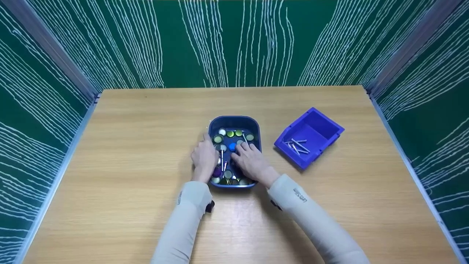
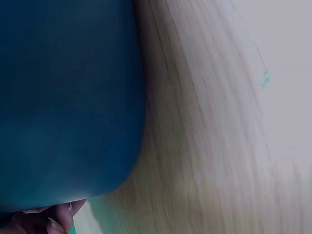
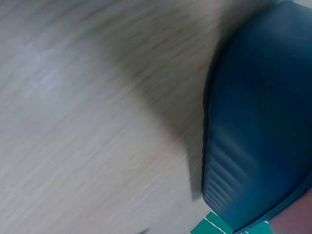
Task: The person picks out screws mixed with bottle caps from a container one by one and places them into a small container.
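A dark blue bin [image 1: 234, 120] holds several round bottle caps in silver, green, gold and purple, with metal screws among them. My left hand [image 1: 205, 157] grips its left wall; in the left wrist view, curled fingers [image 2: 61, 217] show at the bin's edge. My right hand [image 1: 252, 161] reaches over the right rim, fingers down among the contents. Right at its fingertips are a blue cap [image 1: 232, 147] and a slanted screw [image 1: 245, 138]. Whether the fingers pinch anything, I cannot tell. A longer screw [image 1: 222, 159] lies between the hands.
To the right, a purple-blue open tray [image 1: 331, 137] sits at an angle on the wooden table [image 1: 132, 154], with several metal screws [image 1: 298, 146] inside. Green walls with white streaks [image 1: 256, 44] enclose the table's back and sides.
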Available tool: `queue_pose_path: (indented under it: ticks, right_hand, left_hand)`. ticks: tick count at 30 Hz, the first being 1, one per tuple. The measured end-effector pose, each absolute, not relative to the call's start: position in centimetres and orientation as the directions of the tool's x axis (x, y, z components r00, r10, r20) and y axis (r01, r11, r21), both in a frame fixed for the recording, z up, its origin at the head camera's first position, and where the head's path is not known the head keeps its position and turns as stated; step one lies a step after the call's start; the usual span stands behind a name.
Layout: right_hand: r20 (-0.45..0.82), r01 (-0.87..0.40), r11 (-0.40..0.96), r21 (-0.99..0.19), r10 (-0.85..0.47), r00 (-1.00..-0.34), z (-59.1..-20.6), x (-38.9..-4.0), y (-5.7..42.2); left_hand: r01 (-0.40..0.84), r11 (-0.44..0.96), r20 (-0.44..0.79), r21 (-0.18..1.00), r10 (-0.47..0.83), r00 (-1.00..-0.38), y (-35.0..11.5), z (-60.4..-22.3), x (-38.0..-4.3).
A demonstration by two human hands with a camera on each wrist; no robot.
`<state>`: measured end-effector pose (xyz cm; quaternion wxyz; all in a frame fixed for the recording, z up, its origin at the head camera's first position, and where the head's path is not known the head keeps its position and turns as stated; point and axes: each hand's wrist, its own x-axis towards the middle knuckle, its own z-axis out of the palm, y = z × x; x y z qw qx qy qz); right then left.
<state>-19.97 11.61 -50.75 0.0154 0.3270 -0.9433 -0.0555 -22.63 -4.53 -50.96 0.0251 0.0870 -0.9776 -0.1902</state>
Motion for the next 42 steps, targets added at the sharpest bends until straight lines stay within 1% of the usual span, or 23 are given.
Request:
queue_pose_path:
  ticks: [4, 8, 11, 13, 16, 21, 25, 29, 37, 42]
  right_hand:
    - [-0.05, -0.604, 0.788, 0.12, -0.602, -0.797, -50.7, -20.08, 11.53]
    - [-0.075, -0.558, 0.823, 0.104, -0.553, -0.83, -50.7, -19.97, 11.52]
    - [-0.106, -0.528, 0.838, 0.137, -0.518, -0.849, -50.71, -19.82, 11.44]
    - [-0.124, -0.52, 0.835, 0.18, -0.506, -0.854, -50.74, -19.71, 11.39]
    - [-0.137, -0.53, 0.814, 0.236, -0.512, -0.848, -50.77, -19.56, 11.39]
    - [-0.158, -0.547, 0.78, 0.304, -0.525, -0.836, -50.72, -19.43, 11.38]
    - [-0.197, -0.576, 0.751, 0.323, -0.542, -0.817, -50.63, -19.37, 11.36]
    - [-0.203, -0.594, 0.762, 0.258, -0.558, -0.804, -50.44, -19.34, 11.34]
    - [-0.109, -0.582, 0.81, 0.07, -0.574, -0.812, -50.66, -19.71, 11.49]
    - [-0.059, -0.584, 0.811, 0.035, -0.582, -0.811, -50.69, -19.84, 11.64]
  left_hand:
    - [-0.164, 0.913, 0.009, 0.373, -0.181, -0.984, -4.51, -50.97, -22.69]
    - [-0.167, 0.912, 0.005, 0.375, -0.182, -0.983, -4.47, -50.91, -22.69]
    - [-0.165, 0.912, 0.008, 0.375, -0.181, -0.983, -4.42, -50.89, -22.67]
    - [-0.165, 0.912, 0.006, 0.375, -0.181, -0.984, -4.39, -50.92, -22.65]
    - [-0.171, 0.909, 0.005, 0.38, -0.187, -0.982, -4.34, -51.0, -22.64]
    - [-0.174, 0.906, 0.037, 0.385, -0.203, -0.978, -4.35, -51.17, -22.66]
    - [-0.182, 0.905, 0.021, 0.384, -0.205, -0.978, -4.41, -51.15, -22.77]
    - [-0.186, 0.902, -0.003, 0.39, -0.201, -0.98, -4.5, -51.04, -22.81]
    - [-0.185, 0.901, -0.022, 0.392, -0.192, -0.981, -4.55, -50.9, -22.84]
    - [-0.186, 0.894, -0.015, 0.407, -0.197, -0.98, -4.56, -50.91, -22.81]
